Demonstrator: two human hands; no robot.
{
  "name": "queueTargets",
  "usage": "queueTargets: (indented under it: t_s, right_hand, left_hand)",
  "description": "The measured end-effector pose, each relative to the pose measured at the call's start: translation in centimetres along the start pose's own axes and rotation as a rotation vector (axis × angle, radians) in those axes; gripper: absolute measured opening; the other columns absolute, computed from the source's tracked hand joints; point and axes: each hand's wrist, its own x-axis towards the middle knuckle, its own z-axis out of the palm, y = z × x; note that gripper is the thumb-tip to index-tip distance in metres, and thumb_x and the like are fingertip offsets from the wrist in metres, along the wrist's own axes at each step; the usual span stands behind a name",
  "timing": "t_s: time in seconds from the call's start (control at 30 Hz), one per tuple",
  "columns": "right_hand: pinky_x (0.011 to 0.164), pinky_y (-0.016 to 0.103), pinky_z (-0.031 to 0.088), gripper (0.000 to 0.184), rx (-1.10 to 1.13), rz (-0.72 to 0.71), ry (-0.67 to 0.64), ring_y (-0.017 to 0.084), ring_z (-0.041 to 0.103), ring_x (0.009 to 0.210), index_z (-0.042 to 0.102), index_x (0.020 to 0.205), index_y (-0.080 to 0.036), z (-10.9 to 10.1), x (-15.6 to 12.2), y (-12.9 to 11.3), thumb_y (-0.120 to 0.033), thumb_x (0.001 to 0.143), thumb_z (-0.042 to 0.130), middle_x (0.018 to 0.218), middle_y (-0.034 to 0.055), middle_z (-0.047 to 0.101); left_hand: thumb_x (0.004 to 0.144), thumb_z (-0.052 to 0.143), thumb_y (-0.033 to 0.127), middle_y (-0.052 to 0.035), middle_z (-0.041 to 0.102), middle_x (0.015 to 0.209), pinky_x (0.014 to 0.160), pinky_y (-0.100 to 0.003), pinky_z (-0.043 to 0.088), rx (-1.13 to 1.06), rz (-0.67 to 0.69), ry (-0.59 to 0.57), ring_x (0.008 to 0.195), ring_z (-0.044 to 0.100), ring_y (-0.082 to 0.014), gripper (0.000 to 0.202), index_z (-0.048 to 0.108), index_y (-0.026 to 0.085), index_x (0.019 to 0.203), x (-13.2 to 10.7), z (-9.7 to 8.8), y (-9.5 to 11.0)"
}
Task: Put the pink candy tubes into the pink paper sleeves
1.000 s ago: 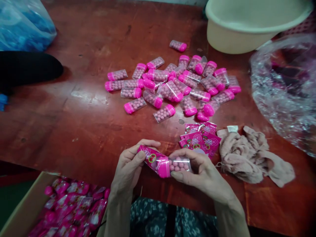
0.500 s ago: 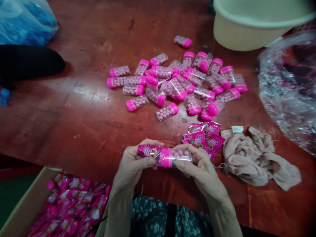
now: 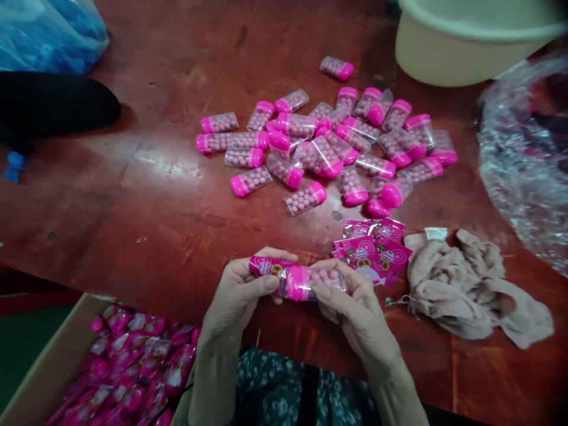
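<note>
Down at your left, by the near edge of the worktop (image 3: 155, 231), stood a box (image 3: 48, 361) full of pink packs (image 3: 133, 367). Your left hand (image 3: 239, 290) held a pink wrapper (image 3: 264, 265), thumb on top, and your right hand (image 3: 355, 299) pinched a clear tube (image 3: 326, 276) of pink balls between thumb and fingers. Between your hands, the tube's pink cap (image 3: 299, 283) met the wrapper's end; how deep it sat in the film was hard to tell. A second earlier the wrapper had slanted down towards the cap; by this moment it lay almost level with the tube, so the two seemed better lined up.

Just beyond your right hand lay flat wrappers (image 3: 370, 251), with a crumpled cloth (image 3: 452, 290) to their right. Farther off, loose tubes (image 3: 328, 155) were spread, some overlapping, one well apart behind. Beyond, at the right, stood a cream basin (image 3: 439, 56); at the far left, a bag (image 3: 48, 41) with blue contents.
</note>
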Motion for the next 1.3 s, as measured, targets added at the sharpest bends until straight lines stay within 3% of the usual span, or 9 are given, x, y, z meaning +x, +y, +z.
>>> queueTargets:
  t_s: [0.17,0.33,0.43,0.53,0.67,0.77,0.93,1.13,1.3]
  right_hand:
    - [0.044,0.011,0.028,0.013,-0.056,0.034,-0.088,0.001,0.034,0.05,0.063,0.088,-0.017,-0.2,-0.1,-0.6,-0.021,0.077,0.07,0.066,-0.006,0.048]
    - [0.039,0.012,0.033,0.013,-0.144,0.034,-0.143,0.004,0.048,0.045,0.058,0.094,-0.02,-0.2,0.0,-0.3,-0.03,0.086,0.059,0.061,-0.0043,0.058]
    - [0.038,0.012,0.038,0.02,-0.134,-0.017,-0.146,0.007,0.057,0.047,0.055,0.104,-0.022,0.1,0.0,0.1,-0.029,0.087,0.059,0.065,-0.002,0.064]
    - [0.043,0.012,0.042,0.018,-0.138,-0.136,-0.037,0.006,0.059,0.051,0.057,0.102,-0.023,0.4,0.0,0.3,-0.027,0.085,0.061,0.067,-0.003,0.064]
    - [0.047,0.012,0.043,0.014,-0.176,-0.265,0.123,0.006,0.058,0.052,0.059,0.099,-0.024,1.0,-0.1,0.5,-0.027,0.086,0.06,0.061,-0.0046,0.063]
    - [0.05,0.013,0.046,0.013,-0.216,-0.337,0.174,0.006,0.059,0.054,0.059,0.099,-0.025,1.4,-0.1,0.7,-0.026,0.086,0.06,0.066,-0.0043,0.063]
    - [0.052,0.016,0.048,0.019,-0.416,-0.468,0.217,0.008,0.061,0.059,0.057,0.104,-0.026,1.4,-0.3,1.4,-0.021,0.086,0.059,0.075,-0.0033,0.063]
    - [0.062,0.021,0.05,0.025,-0.715,-0.685,0.258,0.01,0.06,0.067,0.055,0.107,-0.027,1.3,-0.6,1.9,-0.015,0.086,0.056,0.086,-0.0021,0.06]
    - [0.058,0.023,0.049,0.028,-0.753,-0.762,0.3,0.011,0.058,0.064,0.055,0.11,-0.028,1.5,-0.5,2.4,-0.013,0.086,0.054,0.087,-0.0016,0.06]
  left_hand:
    - [0.074,0.063,0.012,-0.0084,0.064,0.1,0.062,-0.023,0.047,0.028,0.032,-0.021,0.068,0.058,-0.0129,0.013,0.073,0.014,0.081,-0.3,0.0,0.2]
    - [0.073,0.063,0.013,-0.0101,0.064,0.1,0.077,-0.03,0.047,0.039,0.102,-0.098,0.086,0.059,-0.0209,0.01,0.073,0.014,0.076,-0.6,-0.1,0.3]
    - [0.07,0.067,0.012,-0.0089,0.064,0.103,0.076,-0.027,0.047,0.068,0.156,-0.027,0.083,0.059,-0.0178,0.008,0.073,0.015,0.074,-0.7,0.2,0.1]
    - [0.065,0.072,0.009,-0.0066,0.064,0.106,0.062,-0.02,0.048,0.05,0.213,0.105,0.069,0.058,-0.0107,0.027,0.071,0.017,0.091,-0.5,0.9,-0.2]
    - [0.061,0.075,0.004,-0.0036,0.064,0.109,0.073,-0.021,0.05,-0.082,0.309,0.328,0.085,0.062,-0.0136,0.05,0.064,0.023,0.106,0.0,2.0,-0.8]
    - [0.062,0.074,0.006,-0.0034,0.068,0.097,0.074,-0.023,0.051,-0.161,0.208,0.319,0.083,0.063,-0.0141,0.047,0.063,0.02,0.106,0.1,2.7,-1.0]
    - [0.059,0.076,0.006,-0.0037,0.071,0.079,0.069,-0.022,0.051,-0.208,0.051,0.23,0.07,0.064,-0.0134,0.033,0.069,0.014,0.09,0.0,3.0,-1.1]
    - [0.059,0.076,0.008,-0.0031,0.072,0.075,0.074,-0.022,0.049,-0.249,-0.002,0.206,0.072,0.064,-0.0136,0.02,0.073,0.012,0.079,-0.1,3.4,-1.2]
    - [0.07,0.071,0.017,-0.004,0.071,0.073,0.077,-0.028,0.049,-0.356,-0.035,0.147,0.072,0.064,-0.0154,0.014,0.074,0.014,0.083,-0.1,3.6,-1.4]
